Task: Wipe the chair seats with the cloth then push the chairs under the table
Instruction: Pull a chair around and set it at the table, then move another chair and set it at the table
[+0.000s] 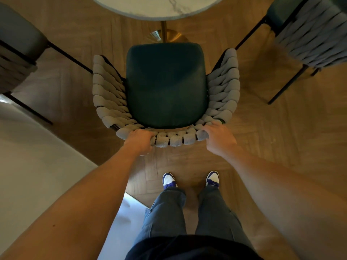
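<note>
A chair with a dark green seat (pixel 166 85) and a woven grey backrest (pixel 174 140) stands right in front of me, facing the round marble table (pixel 159 6). My left hand (pixel 139 140) grips the top of the backrest at its left. On the right side of the same backrest my right hand (pixel 218 136) is closed over the weave. The seat's front edge lies near the table's gold pedestal base (pixel 167 35). No cloth is in view.
A second chair (pixel 311 34) stands at the upper right and a third (pixel 16 47) at the upper left, both with thin black legs. The floor is wood parquet. My feet in blue and white shoes (pixel 191 180) stand behind the chair.
</note>
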A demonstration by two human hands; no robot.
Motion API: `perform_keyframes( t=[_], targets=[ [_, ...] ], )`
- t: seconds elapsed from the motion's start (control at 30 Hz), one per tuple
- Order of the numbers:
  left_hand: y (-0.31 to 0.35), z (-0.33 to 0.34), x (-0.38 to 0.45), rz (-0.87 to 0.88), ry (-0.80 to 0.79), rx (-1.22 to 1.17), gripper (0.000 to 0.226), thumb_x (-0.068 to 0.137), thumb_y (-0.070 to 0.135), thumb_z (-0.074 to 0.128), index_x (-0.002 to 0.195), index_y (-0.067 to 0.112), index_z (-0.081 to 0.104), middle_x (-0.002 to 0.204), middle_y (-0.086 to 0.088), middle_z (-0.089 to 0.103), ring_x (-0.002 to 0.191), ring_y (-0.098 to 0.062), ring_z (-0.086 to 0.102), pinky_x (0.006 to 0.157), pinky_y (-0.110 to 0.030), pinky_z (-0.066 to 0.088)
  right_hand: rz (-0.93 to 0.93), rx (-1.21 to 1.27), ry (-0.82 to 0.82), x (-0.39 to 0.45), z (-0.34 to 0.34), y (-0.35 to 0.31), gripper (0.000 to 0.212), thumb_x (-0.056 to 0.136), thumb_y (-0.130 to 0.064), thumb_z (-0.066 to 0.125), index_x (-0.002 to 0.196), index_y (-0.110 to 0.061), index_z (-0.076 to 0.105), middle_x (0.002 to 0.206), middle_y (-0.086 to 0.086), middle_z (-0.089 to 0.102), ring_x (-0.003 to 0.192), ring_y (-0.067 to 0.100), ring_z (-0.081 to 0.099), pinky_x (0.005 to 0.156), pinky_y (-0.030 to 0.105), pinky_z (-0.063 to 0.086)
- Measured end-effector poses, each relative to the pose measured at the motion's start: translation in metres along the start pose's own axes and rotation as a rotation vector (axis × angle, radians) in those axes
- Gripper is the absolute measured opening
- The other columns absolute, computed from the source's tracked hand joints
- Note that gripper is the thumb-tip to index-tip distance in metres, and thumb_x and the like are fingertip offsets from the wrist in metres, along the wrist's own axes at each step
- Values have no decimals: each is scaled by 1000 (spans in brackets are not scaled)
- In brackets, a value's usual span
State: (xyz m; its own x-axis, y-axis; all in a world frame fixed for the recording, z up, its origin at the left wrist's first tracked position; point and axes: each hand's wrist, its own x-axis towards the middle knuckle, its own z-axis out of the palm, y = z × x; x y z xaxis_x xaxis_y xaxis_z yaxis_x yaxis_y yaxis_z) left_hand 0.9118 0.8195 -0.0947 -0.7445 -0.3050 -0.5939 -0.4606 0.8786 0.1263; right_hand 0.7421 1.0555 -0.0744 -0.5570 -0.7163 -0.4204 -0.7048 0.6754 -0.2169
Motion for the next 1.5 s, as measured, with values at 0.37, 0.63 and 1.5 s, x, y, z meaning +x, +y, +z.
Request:
perform_keyframes(
  t=[0.37,0.63,1.5],
  targets=[
    [99,-13,-12,91,-12,-92,23,92,28,44,84,19,64,84,-3,64,74,-18,58,64,-32,49,295,365,-272,-81,11,31,36,100,-33,56,133,-20,57,131,3,62,114,20,61,84,28,47],
    [207,-9,11,241,-263,-101,23,89,26,51,92,12,69,96,-8,70,90,-23,63,83,-43,54,432,496,-325,-135,28,118,32,91,-35,61,118,-18,66,122,6,67,115,26,60,95,35,51],
    [451,-165,255,418,-291,53,33,92,31,55,122,19,62,124,-5,64,113,-24,58,97,-38,48,640,601,-284,-30,-110,388,51,96,-44,57,137,-13,56,135,12,58,123,30,54,99,39,48]
  ],
)
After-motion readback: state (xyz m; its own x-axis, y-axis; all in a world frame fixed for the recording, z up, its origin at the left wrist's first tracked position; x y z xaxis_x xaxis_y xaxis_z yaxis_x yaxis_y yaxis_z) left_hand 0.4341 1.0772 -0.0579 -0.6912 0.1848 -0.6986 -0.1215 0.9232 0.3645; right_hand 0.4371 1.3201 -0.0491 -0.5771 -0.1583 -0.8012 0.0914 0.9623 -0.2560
